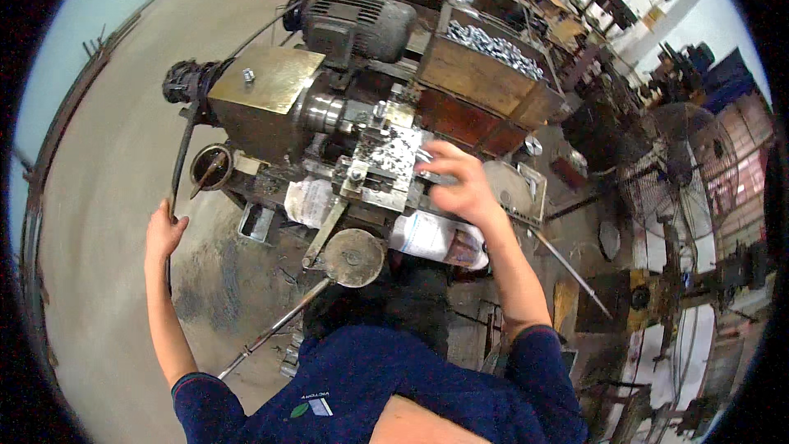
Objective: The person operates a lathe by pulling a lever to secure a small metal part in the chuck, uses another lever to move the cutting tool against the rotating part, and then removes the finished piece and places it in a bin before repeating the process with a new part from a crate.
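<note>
My left hand [166,234] is closed around a long dark bar [182,144], which runs up along the left side of a lathe-like machine. My right hand [456,181] is at the right edge of the machine's slide [386,156], fingers bent and smeared by motion. Something small and shiny shows by its fingertips; whether the hand holds it I cannot make out. Bright metal chips cover the slide. Left of it is the round spindle [326,113], beside a brass-coloured housing cover [267,78] with a small metal part [248,75] on top.
Behind stands a ribbed motor [359,25]. A bin [481,78] heaped with shiny metal parts is at the back right. Near my body are a round plate [355,257] and a white sack [436,238]. A round pot [212,167] sits left; a caged fan [678,160] stands right.
</note>
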